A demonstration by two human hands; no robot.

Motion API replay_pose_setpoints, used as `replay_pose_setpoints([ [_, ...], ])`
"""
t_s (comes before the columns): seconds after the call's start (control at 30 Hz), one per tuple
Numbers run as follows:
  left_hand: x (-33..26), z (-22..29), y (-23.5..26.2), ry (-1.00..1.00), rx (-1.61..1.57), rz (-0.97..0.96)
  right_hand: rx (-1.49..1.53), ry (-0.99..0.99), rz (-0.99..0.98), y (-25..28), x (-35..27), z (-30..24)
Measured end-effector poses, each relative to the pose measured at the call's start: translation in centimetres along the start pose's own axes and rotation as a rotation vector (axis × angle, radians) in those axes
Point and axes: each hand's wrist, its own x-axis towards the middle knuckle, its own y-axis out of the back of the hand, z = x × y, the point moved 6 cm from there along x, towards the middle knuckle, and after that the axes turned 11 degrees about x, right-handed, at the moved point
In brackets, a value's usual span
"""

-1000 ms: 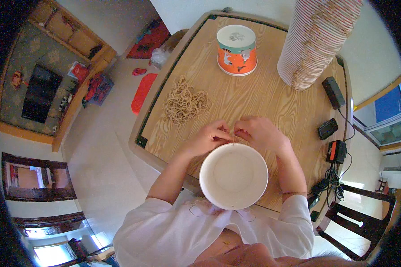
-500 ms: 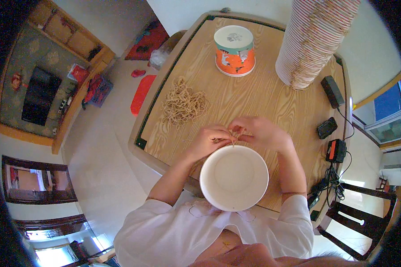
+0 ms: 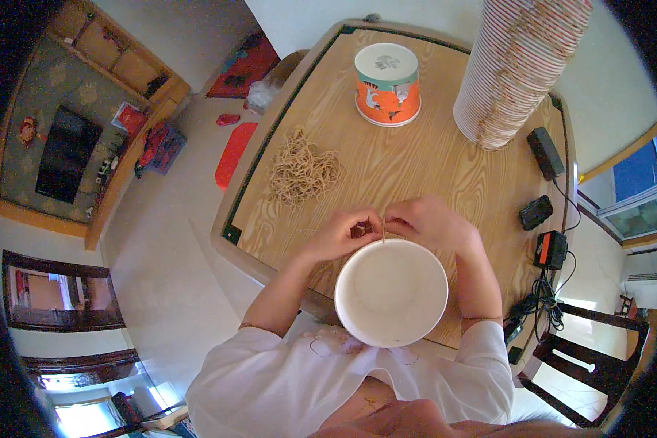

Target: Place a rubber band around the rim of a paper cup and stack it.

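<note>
A white paper bucket (image 3: 391,296), its mouth toward me, rests against my body at the table's near edge. At its far rim a short tan cord (image 3: 384,232) stands up between my hands. My left hand (image 3: 339,235) is closed in a pinch at the cord, thumb and forefinger forming a loop. From the other side my right hand (image 3: 434,224) pinches at the same cord, its fingertips partly hidden behind the hand. A loose heap of tan cords (image 3: 304,171) lies beyond my left hand.
An upside-down orange and green bucket (image 3: 387,101) stands at the far middle of the wooden table (image 3: 431,160). A tall stack of buckets (image 3: 511,80) with cords along its side rises at far right. Black adapters (image 3: 545,153) and cables (image 3: 544,299) line the right edge.
The bucket has shifted slightly right. My hands have drawn in close on either side of the cord, and my left fingers have curled into a rounder pinch.
</note>
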Motion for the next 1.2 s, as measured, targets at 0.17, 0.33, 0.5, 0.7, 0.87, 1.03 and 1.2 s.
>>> replay_pose_setpoints([
  [0.17, -0.2, -1.6, -1.2, 0.155, -0.429, -0.047, 0.206, 0.159, 0.0, 0.1, 0.0, -0.9],
  [0.33, -0.3, -2.0, -1.2, 0.212, -0.671, -0.075, 0.262, 0.191, 0.011, 0.2, -0.1, -0.9],
  [0.5, -0.8, -1.8, -1.5, 0.423, -0.791, 0.069, 0.159, 0.144, 0.081, 0.3, -0.4, -0.4],
  [0.7, -0.7, -2.1, -0.5, 0.333, -0.383, 0.145, 0.079, 0.149, 0.135, 0.9, -1.1, -0.4],
  [0.87, -0.2, -0.1, 0.3, 0.382, -0.21, 0.143, 0.058, 0.052, 0.18, 1.5, -1.4, -0.8],
  [1.03, 0.4, -0.7, 0.5, 0.365, -0.193, 0.12, -0.042, 0.086, 0.241, 1.3, -1.3, -0.7],
  [1.2, 0.8, -1.1, 0.7, 0.34, -0.128, 0.129, -0.041, 0.076, 0.273, 1.6, -1.2, -1.0],
])
